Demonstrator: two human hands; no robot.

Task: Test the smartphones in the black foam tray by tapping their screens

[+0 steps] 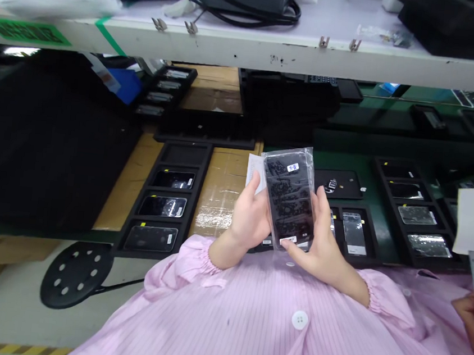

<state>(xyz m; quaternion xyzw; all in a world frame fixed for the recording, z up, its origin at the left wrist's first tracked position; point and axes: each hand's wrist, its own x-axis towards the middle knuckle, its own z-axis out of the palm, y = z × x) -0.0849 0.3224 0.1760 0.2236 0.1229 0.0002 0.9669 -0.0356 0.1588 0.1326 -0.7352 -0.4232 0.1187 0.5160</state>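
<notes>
In front of my chest is a dark smartphone (289, 200) in a clear plastic bag, tilted slightly, with small white labels near its top and bottom. My left hand (250, 215) supports its left side, thumb raised and the other fingers partly hidden behind it. My right hand (325, 249) grips the right edge and lower corner, its thumb across the bottom label. White paper (255, 171) shows behind the phone's upper left; I cannot tell whether my hand holds it. Below and right, a black tray (372, 237) with phones is partly covered by my hands.
Left is a black compartment tray (198, 196) with several phones; another phone tray (387, 199) lies to the right. A white shelf (250, 52) crosses above the bench. A black perforated stool (76, 276) stands lower left. A co-worker's hand (471, 309) appears at the right edge.
</notes>
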